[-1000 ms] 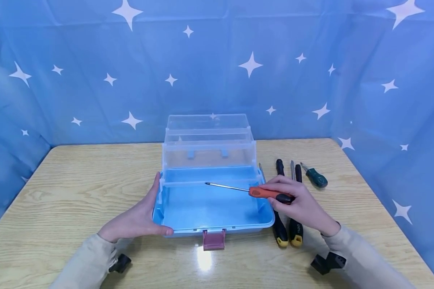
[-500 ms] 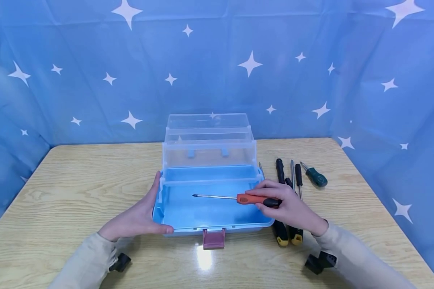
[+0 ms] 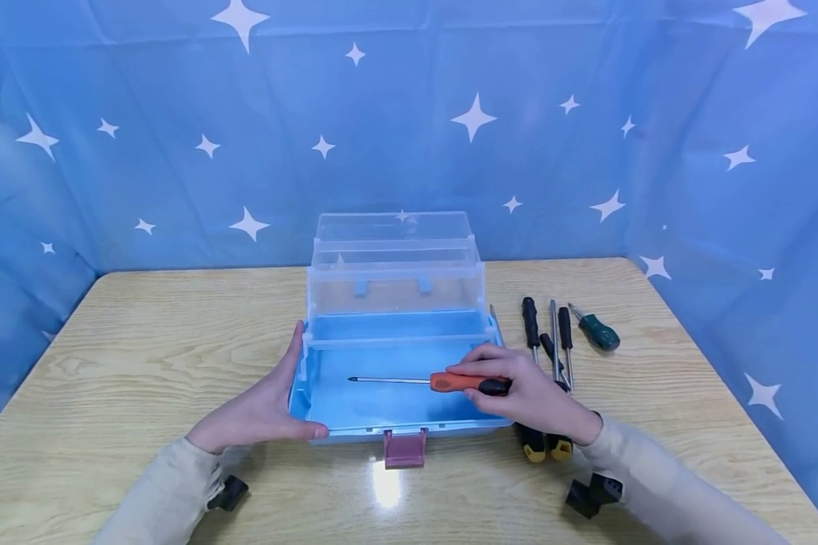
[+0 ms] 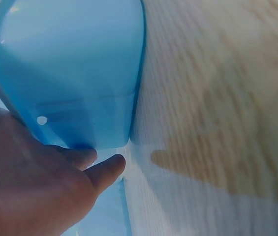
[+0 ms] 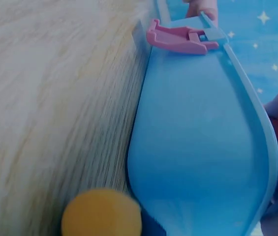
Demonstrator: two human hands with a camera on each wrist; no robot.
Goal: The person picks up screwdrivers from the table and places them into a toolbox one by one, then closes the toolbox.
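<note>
A blue toolbox [image 3: 327, 433] stands open on the wooden table, its clear lid and tray [image 3: 395, 265] raised behind. My right hand [image 3: 518, 390] grips the orange-and-black handle of a screwdriver [image 3: 450, 382], holding it low inside the box with the shaft pointing left. My left hand [image 3: 262, 409] rests flat against the box's left side, thumb along the front corner. The left wrist view shows the blue box wall [image 4: 75, 69] against my fingers [image 4: 102, 169]. The right wrist view shows the box front [image 5: 193, 147] and its pink latch [image 5: 178, 38].
Several more screwdrivers lie on the table right of the box: two with black-and-yellow handles [image 3: 541, 446], a green-handled one [image 3: 596, 331] and thin ones [image 3: 562, 333]. A yellow handle end [image 5: 102, 214] shows in the right wrist view. Blue starred cloth surrounds the table.
My right hand has carried the orange screwdriver leftward and down from over the box's right rim into the box. The left hand has stayed on the box.
</note>
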